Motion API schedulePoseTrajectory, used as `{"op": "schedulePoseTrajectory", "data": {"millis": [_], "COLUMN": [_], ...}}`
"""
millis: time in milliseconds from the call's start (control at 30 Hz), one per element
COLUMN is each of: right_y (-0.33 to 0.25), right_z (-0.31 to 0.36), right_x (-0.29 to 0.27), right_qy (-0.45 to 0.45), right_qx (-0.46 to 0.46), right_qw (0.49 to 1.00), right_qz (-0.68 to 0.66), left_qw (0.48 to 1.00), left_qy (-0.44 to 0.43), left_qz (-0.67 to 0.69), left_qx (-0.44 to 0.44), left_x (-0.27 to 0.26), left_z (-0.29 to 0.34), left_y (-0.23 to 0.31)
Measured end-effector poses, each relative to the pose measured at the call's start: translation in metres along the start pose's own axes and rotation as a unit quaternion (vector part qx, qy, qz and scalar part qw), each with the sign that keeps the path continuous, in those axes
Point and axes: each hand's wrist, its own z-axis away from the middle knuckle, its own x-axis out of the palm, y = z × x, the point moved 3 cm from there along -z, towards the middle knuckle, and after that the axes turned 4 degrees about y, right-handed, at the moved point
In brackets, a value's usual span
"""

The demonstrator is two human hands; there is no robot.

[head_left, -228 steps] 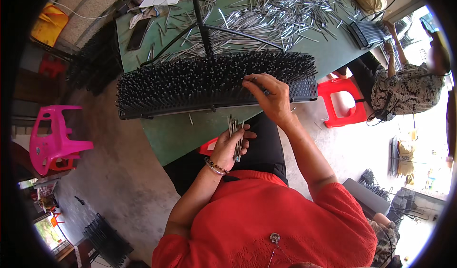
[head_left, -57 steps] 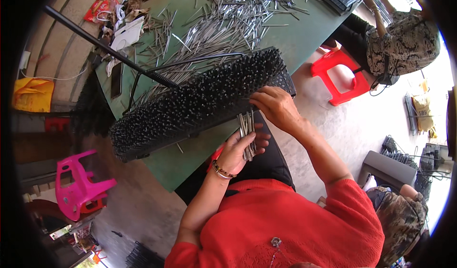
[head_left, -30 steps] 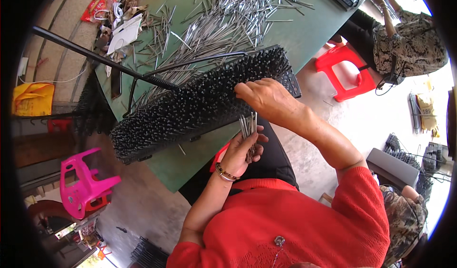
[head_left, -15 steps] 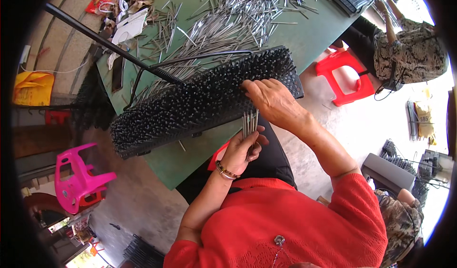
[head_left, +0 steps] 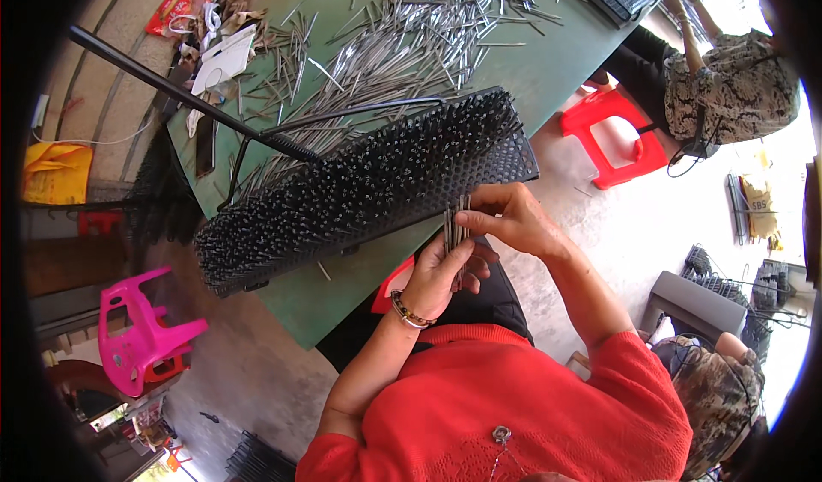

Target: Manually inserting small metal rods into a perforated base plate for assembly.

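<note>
My left hand [head_left: 431, 283] is closed round an upright bundle of thin metal rods [head_left: 451, 232], their upper ends sticking out above the fingers. My right hand [head_left: 522, 223] is at the top of that bundle, thumb and fingers pinched on the rod ends. Just beyond both hands lies a long black perforated block [head_left: 360, 187], densely set with short dark bristle-like pieces. Bare holes show along its near right side. A black pole handle [head_left: 171, 88] with a bracket runs from the block to the upper left.
Loose metal rods [head_left: 419, 45] are heaped on the green table [head_left: 539, 67]. A phone [head_left: 205, 146], cloths and a red packet [head_left: 178, 7] lie at its left. Pink [head_left: 141, 332] and red [head_left: 612, 139] stools stand on the floor. Two people in patterned clothes are at the right.
My right hand has come back from the block's bristles to the rod bundle in my left hand. The left hand still holds the bundle. The whole view has shifted slightly.
</note>
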Motion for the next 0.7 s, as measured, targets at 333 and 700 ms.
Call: {"op": "schedulePoseTrajectory", "data": {"millis": [333, 700], "right_y": [-0.007, -0.025], "right_z": [-0.008, -0.024], "right_x": [-0.015, -0.041], "right_qy": [0.064, 0.216], "right_qx": [0.023, -0.123], "right_qw": [0.989, 0.96], "right_qz": [-0.134, -0.127], "left_qw": [0.999, 0.997], "left_qy": [0.024, 0.056], "left_qz": [-0.04, -0.043], "left_qx": [0.005, 0.015], "left_x": [-0.005, -0.011], "left_z": [-0.004, -0.003], "left_y": [-0.001, -0.011]}}
